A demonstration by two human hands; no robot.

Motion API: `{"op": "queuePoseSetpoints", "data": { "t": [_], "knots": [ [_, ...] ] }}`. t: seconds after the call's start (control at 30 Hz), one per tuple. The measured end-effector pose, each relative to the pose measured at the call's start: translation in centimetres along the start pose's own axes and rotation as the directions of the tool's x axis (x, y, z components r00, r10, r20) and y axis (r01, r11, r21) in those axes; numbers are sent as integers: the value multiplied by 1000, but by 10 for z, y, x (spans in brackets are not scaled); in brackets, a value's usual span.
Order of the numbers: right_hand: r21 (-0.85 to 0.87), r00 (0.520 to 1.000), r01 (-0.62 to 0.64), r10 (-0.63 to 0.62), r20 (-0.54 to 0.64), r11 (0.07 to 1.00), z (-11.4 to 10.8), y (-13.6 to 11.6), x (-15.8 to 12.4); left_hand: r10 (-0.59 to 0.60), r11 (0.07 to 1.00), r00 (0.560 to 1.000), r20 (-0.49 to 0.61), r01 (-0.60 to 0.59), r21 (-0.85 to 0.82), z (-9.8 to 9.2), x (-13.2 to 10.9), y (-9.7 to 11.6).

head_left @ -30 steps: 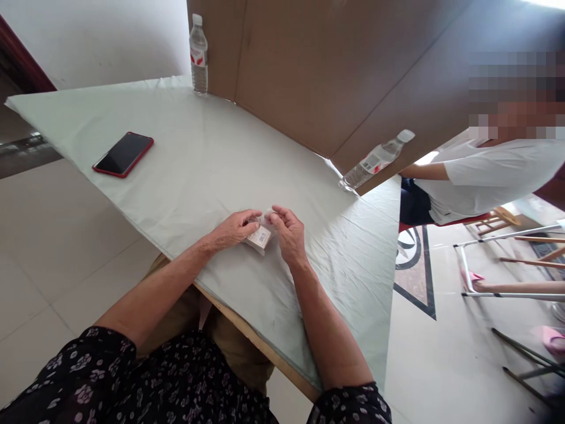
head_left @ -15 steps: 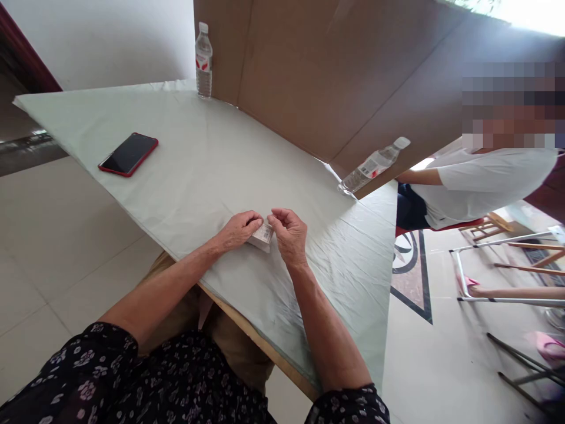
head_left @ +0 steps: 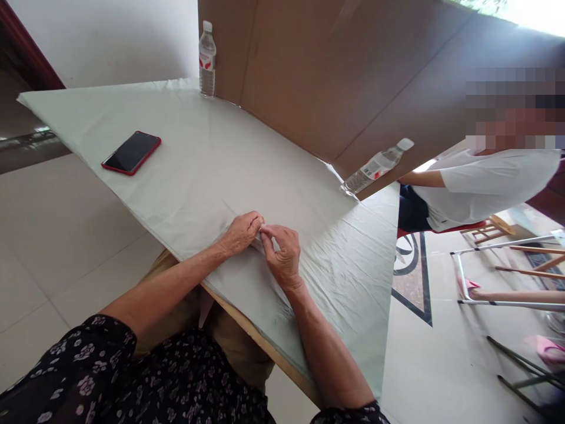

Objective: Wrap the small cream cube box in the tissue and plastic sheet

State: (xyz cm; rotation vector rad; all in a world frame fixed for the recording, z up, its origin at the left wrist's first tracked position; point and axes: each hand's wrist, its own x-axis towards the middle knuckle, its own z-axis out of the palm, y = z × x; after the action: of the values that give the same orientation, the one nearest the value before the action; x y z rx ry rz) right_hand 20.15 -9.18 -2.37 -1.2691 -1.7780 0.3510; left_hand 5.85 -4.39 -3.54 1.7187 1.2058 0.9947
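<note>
Near the front edge of the covered table, my left hand is closed around a small white box, most of which the fingers hide. My right hand meets it from the right, thumb and forefinger pinched together at the left fingertips. A tiny pale bit shows at that pinch, too small to name. Both hands rest low over the pale green tablecloth.
A black phone in a red case lies on the left. One water bottle stands at the back; another water bottle is by the right end of the brown cardboard partition. A person in a white shirt sits beyond it.
My right hand has moved left and slightly down, and its fingertips now meet those of my left hand. The printed box face that showed between the hands is now mostly covered.
</note>
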Motion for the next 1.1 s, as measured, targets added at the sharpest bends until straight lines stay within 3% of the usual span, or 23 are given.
{"op": "queuePoseSetpoints", "data": {
  "t": [0.17,0.33,0.43,0.6,0.7,0.83,0.97,1.1],
  "knots": [
    [118,992,-97,105,-63,988,-12,10,3,-36,999,999,2,36,2,-1,-2,2],
    [176,951,-211,160,265,961,-16,37,4,-57,998,998,-12,57,-11,-1,-3,3],
    [132,925,-190,133,355,973,-12,45,2,-75,997,997,-14,74,-33,-1,-3,2],
    [107,960,-116,84,267,987,-7,43,1,-58,993,998,-32,54,-108,-3,-3,2],
    [116,979,-90,67,193,989,-8,45,2,-46,982,994,-98,27,-187,-5,-1,1],
    [178,955,-154,101,278,972,-8,54,4,-123,964,972,-201,69,-257,-7,2,-4],
    [204,941,-190,119,316,960,-9,60,3,-220,940,958,-182,158,-304,-8,6,-9],
    [229,947,-191,117,299,955,-10,61,2,-232,935,958,-169,171,-312,-8,6,-10]
  ]
}}
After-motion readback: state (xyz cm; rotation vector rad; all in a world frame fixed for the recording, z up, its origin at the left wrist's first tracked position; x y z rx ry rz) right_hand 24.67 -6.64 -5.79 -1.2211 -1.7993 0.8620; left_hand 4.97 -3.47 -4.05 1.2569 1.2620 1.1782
